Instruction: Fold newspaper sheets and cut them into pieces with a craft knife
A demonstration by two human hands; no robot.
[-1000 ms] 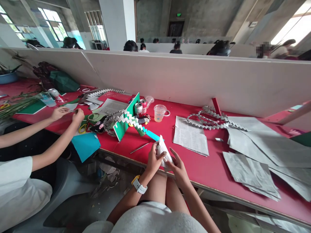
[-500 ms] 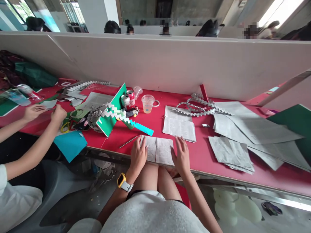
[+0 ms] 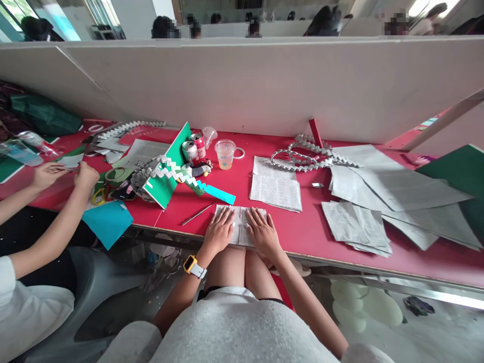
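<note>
A small sheet of newspaper (image 3: pixel 239 227) with a crease down its middle lies at the table's front edge. My left hand (image 3: pixel 221 228) rests flat on its left part, fingers stretched out; a yellow-cased watch is on that wrist. On the right part lies my right hand (image 3: pixel 262 229), also flat with fingers spread. Neither hand holds anything. Left of the sheet lies a thin metal stick (image 3: pixel 197 214). A blue paper strip (image 3: pixel 220 194) at the end of a folded-paper chain (image 3: pixel 172 173) lies just beyond my left hand. Folded newspaper sheets (image 3: pixel 275 184) lie beyond my right hand.
A plastic cup (image 3: pixel 226 155), drink cans (image 3: pixel 190 151) and a green board (image 3: pixel 161 191) stand farther back. Newspaper sheets (image 3: pixel 401 176), a smaller stack (image 3: pixel 355 227) and a grey paper chain (image 3: pixel 302 160) lie to the right. At left, a co-worker's hands (image 3: pixel 86 176) handle paper.
Both hands have come down flat onto the newspaper sheet; my right hand moved left from its right edge. The camera view has shifted slightly.
</note>
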